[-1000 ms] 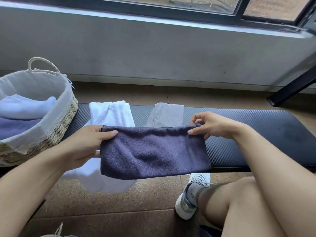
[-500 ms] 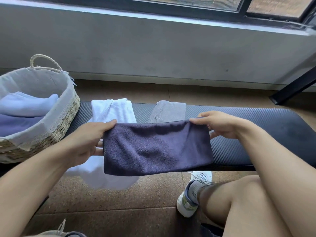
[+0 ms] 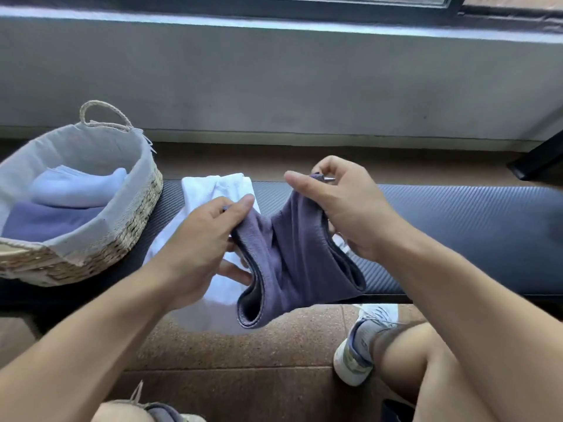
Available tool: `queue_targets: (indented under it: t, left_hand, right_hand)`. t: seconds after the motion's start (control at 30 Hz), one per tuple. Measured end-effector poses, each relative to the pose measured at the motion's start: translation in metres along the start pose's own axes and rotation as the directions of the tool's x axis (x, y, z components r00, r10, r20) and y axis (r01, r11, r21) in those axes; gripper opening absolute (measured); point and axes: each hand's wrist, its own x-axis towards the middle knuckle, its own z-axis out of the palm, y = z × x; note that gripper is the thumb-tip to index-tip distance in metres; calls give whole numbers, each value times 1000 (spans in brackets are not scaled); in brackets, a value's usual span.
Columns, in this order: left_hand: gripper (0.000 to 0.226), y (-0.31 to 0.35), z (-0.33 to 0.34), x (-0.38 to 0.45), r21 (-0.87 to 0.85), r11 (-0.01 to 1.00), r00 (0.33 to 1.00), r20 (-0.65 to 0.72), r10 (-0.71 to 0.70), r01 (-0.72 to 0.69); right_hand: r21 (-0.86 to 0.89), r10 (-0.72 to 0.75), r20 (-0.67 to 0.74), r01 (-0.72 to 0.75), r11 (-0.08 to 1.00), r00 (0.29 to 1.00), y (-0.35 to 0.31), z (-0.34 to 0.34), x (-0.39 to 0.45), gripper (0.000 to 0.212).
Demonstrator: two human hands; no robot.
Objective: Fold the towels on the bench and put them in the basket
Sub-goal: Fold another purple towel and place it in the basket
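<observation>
A dark purple towel (image 3: 292, 260) hangs in the air over the front edge of the black bench (image 3: 457, 220), folded and sagging in a U between my hands. My left hand (image 3: 198, 248) pinches its left end and my right hand (image 3: 344, 208) pinches its right end, the two hands close together. Under it a white towel (image 3: 213, 190) lies on the bench and droops over the front edge. The woven basket (image 3: 134, 220) with a grey liner stands on the bench's left end, holding a light blue and a purple folded towel. The grey towel is hidden behind my hands.
A grey wall and window sill run behind the bench. My knee and a white shoe (image 3: 362, 339) are at lower right on the brown tiled floor. A black frame leg (image 3: 536, 159) stands at the far right.
My hands have come together, bringing the two ends of the purple towel toward each other, so the stretched strip now sags in a fold. The view tilted down slightly.
</observation>
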Motion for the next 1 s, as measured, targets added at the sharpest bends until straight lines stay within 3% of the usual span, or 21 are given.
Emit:
queue_targets:
  t: [0.17,0.3,0.47,0.87,1.0]
  left_hand:
    - [42,1,9,-2,-66,998,1000,6,-10,11]
    - [61,2,7,0,-87,996,999,16,-29,30]
    - [61,2,1,-1,-83,994,996,61,-71,76]
    - [60,1,2,-2,-77,995,997,38,-66,69]
    - [60,0,2,-2,-96,992,996,39,-83,86]
  right_hand:
    - [-160,-15,96,30,987,995,15,33,-1,36]
    - [-168,48,170,-19,986,984,12,37,0,28]
    - [-264,63,255,7,964,965,10,36,-4,24]
    - [-333,-26,236,106,937,971,8,35,-8,18]
    - [-405,-23,280,140,903,960,10,36,-10,31]
